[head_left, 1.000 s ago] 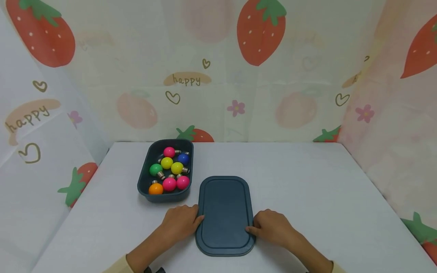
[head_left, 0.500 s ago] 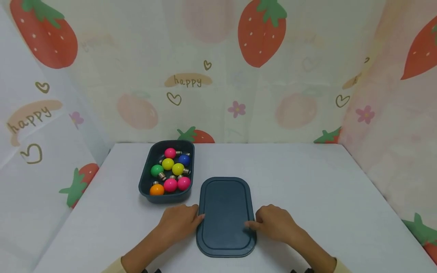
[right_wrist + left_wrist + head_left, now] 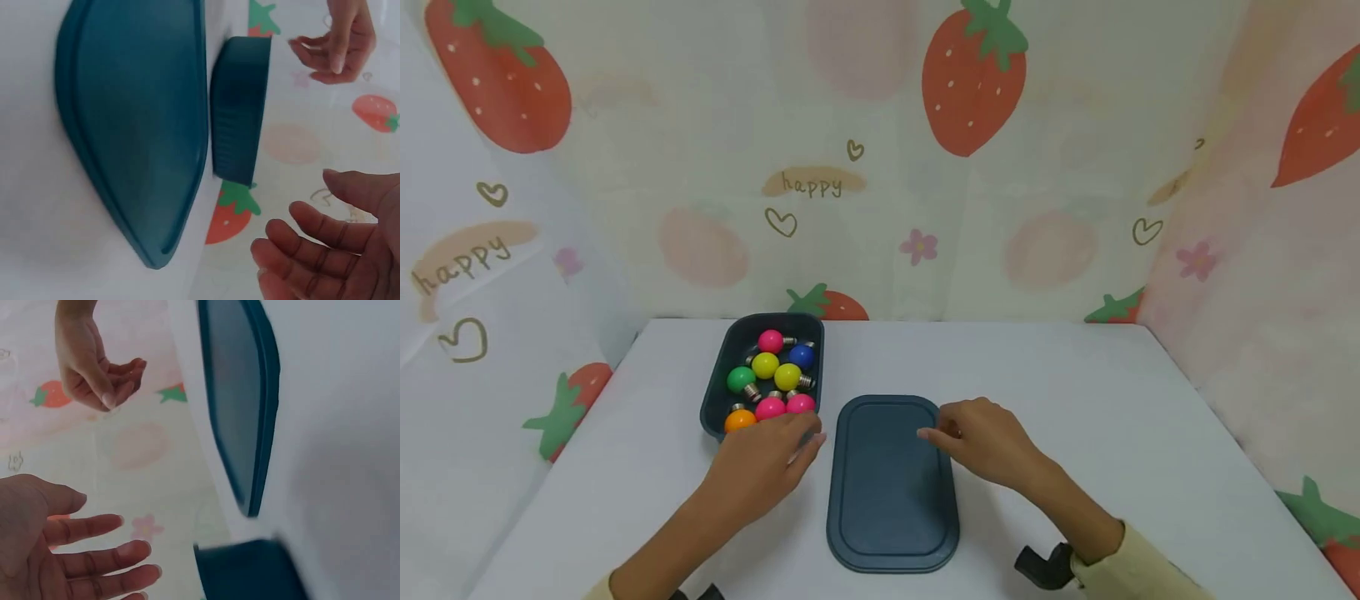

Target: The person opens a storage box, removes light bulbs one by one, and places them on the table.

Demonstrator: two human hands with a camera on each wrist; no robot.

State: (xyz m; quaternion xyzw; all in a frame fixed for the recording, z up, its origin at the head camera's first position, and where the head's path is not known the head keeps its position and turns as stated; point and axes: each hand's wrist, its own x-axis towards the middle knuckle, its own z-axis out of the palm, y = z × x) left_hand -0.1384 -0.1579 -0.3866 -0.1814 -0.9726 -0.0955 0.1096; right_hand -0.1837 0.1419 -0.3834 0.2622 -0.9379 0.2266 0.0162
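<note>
Locate box (image 3: 743, 337), long axis running front to back, ahead-left of the parted, empty fingers (image 3: 106, 561) of left hand (image 3: 760, 467), with right hand (image 3: 988, 446) farther off, fingers likewise parted.

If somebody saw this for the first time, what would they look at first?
Probably the bright bulbs, pink, yellow, green, blue and orange, in the dark box, back left on the table. Next, the red strawberries printed on the backdrop. Then maybe the dark lid, lying flat nearer the front.

Bulbs (image 3: 765, 366) lie in the box (image 3: 718, 393), left of and behind the lid (image 3: 891, 483).
</note>
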